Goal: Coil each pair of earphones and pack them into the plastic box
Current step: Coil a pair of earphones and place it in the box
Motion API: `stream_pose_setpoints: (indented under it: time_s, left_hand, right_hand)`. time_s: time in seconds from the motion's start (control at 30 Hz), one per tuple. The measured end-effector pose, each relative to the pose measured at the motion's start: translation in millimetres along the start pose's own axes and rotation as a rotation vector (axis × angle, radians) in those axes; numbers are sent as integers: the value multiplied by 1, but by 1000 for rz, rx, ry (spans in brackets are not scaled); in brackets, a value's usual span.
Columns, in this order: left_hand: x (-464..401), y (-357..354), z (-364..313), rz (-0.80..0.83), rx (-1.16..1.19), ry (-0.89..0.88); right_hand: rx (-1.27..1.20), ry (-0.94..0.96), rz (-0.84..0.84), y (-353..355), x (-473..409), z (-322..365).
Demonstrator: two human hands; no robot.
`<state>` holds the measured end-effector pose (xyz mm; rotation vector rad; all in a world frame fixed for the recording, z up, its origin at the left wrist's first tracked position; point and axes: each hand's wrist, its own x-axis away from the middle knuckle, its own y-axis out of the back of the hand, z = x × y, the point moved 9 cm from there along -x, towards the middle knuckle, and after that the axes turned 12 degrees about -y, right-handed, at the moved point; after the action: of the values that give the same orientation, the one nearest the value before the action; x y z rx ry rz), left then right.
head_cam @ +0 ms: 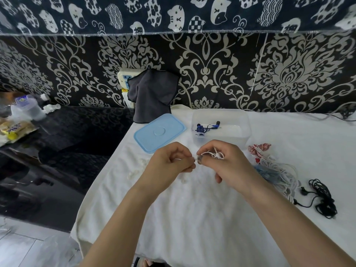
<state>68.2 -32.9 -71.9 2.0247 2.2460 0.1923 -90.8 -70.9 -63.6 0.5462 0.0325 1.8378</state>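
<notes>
My right hand (pixel 227 162) holds a small coil of white earphones (pixel 215 154) wound around its fingers. My left hand (pixel 169 162) pinches the loose end of the same white cord, close to the right thumb. Both hands hover over the white cloth, just in front of the clear plastic box (pixel 238 120). Inside the box lies a coiled blue earphone pair (pixel 202 129). The box's light blue lid (pixel 159 132) lies to its left. To the right sits a tangle of red-and-white earphones (pixel 258 148), white and pale blue cords (pixel 279 174), and black earphones (pixel 323 199).
The white cloth covers the table (pixel 192 218); its left edge drops to a dark patterned surface. A dark grey cloth (pixel 152 95) hangs at the back wall over a power strip. Containers and snack packets (pixel 17 120) stand far left.
</notes>
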Motion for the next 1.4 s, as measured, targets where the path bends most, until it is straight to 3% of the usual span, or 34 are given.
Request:
stream_pose_setpoints:
  time_s: [0.87,1.4]
  left_hand:
    - [2,2,-12,11,-213,-95]
    - [9,7,-20,-96,-305,-155]
  right_hand:
    - [207,182,-63,-3,2,8]
    - [262,231,-154,-5,7,11]
